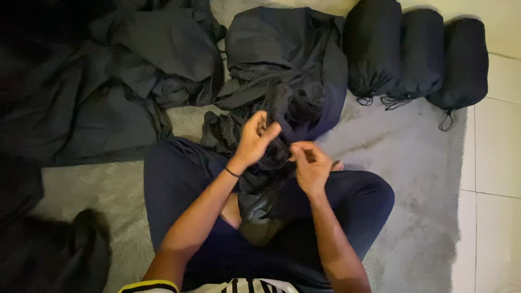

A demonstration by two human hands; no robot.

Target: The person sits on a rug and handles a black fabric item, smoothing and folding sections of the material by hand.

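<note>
So the whole thing sits on a grey rug (412,163), with white floor tiles (496,163) along its right edge. Biggest item is the loose dark sheet (81,103) spread over the rug's far left corner. Next to it, at the middle of the far edge, there's a bunched dark fabric pile (287,59). Three stuffed dark drawstring sacks (418,51) lie side by side in the far right corner, cords pointing toward the near side. The person sits cross-legged at the near edge. A smaller crumpled black fabric piece (271,163) trails from the pile into their lap. The left hand (254,140) has fingers curled tight, gripping its top. The right hand (310,165) pinches it just beside, thumb against fingertips. A thin black band (232,172) circles the left wrist.
</note>
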